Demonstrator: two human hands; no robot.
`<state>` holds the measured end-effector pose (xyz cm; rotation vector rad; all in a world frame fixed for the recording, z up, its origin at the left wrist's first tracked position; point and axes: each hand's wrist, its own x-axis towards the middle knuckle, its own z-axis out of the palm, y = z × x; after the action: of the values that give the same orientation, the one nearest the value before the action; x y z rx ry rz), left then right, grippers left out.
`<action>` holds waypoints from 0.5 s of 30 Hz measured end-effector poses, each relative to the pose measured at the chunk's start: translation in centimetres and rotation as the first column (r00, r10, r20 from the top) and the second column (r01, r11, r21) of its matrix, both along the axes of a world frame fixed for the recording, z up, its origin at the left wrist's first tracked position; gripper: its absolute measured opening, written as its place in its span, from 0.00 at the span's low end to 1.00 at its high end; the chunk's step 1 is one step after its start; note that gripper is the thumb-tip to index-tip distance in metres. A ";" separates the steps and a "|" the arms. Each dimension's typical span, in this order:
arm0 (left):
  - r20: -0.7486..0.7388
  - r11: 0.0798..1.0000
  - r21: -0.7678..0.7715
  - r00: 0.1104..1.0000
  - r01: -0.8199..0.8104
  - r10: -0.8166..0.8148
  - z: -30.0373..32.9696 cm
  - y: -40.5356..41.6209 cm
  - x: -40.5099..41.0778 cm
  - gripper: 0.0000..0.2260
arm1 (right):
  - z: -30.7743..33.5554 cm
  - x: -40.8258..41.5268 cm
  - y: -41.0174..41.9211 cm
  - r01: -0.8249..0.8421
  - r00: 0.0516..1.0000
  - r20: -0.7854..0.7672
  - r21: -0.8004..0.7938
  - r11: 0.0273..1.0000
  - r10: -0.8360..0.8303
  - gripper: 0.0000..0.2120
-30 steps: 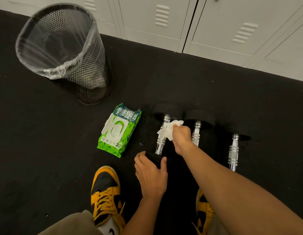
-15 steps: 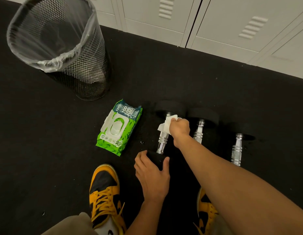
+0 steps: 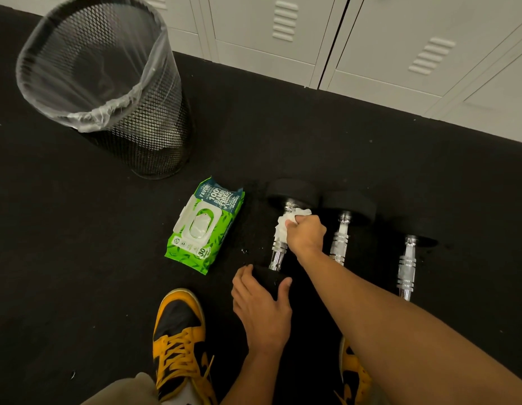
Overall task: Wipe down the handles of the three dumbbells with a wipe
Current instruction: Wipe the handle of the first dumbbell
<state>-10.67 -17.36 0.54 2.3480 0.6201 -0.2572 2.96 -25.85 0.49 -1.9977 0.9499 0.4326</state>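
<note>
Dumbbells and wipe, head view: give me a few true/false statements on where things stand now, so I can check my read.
1. The right hand grips the wipe against the handle of the leftmost dumbbell. True.
2. The left hand holds the wipe pack. False: it grips the leftmost dumbbell's near end; the pack lies on the floor, untouched.
3. The bin lies tipped over. False: it stands upright, lined with a clear bag.
4. The middle dumbbell and the rightmost dumbbell lie untouched. True.
</note>
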 end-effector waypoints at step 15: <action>-0.024 1.000 0.017 1.000 0.019 -0.019 0.0 -0.1 0.0 0.35 | 0.0 -4.0 -0.3 -0.215 0.976 0.014 -0.067 0.974 0.216 0.27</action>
<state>-10.65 -17.43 0.51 2.3714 0.6139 -0.2893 -1.02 -26.10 0.52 -2.1705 0.7449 0.5038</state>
